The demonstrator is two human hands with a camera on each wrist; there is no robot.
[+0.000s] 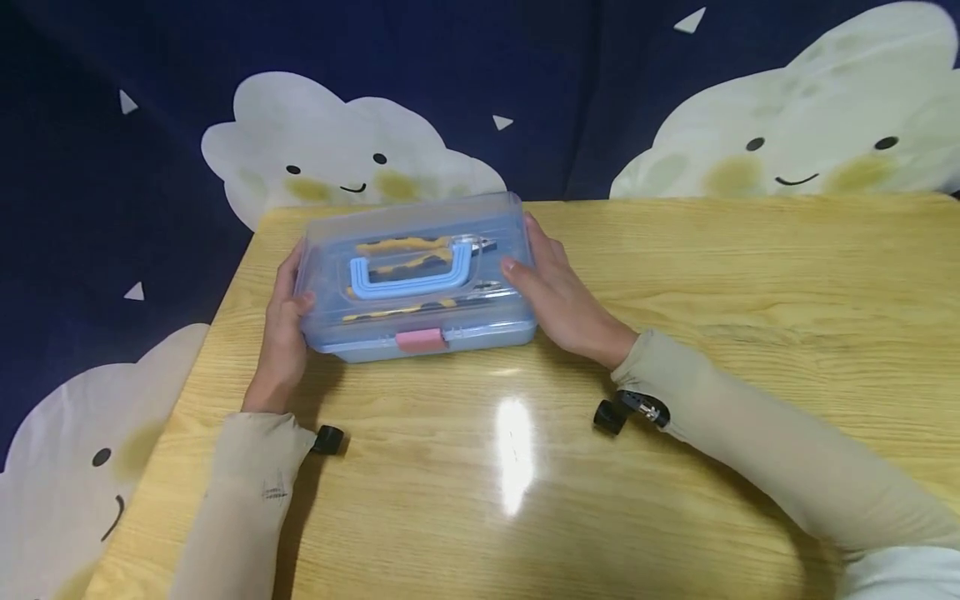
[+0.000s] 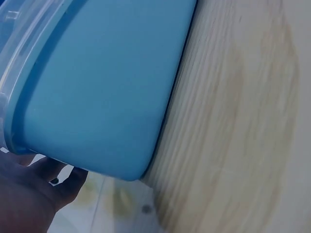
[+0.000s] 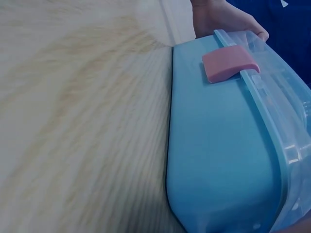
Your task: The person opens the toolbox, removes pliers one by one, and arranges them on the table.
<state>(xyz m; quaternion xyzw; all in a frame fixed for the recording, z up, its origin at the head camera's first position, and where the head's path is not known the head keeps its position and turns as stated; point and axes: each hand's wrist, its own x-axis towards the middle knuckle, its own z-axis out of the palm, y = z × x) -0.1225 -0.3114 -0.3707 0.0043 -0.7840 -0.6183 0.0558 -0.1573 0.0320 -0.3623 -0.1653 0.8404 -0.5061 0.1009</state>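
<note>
A light-blue plastic storage box (image 1: 487, 335) with a clear lid stands on the table near its far left corner, slightly askew. Its blue carrying handle (image 1: 411, 287) lies flat on the lid, and the pink latch (image 1: 420, 340) at the front is down. Through the lid, several tools with yellow-and-black handles (image 1: 401, 245) show. My left hand (image 1: 285, 333) grips the box's left end, thumb at the lid's edge; its fingers curl beneath the rim in the left wrist view. At the right end, my right hand (image 1: 562, 300) holds the box with the thumb on the lid.
The wooden table (image 1: 750, 333) stretches to the right and toward me. Behind it and to the left hangs a dark blue cloth (image 1: 570, 83) with smiling clouds. A small black camera (image 1: 327, 440) sticks out from the left sleeve, another (image 1: 611, 417) from the right.
</note>
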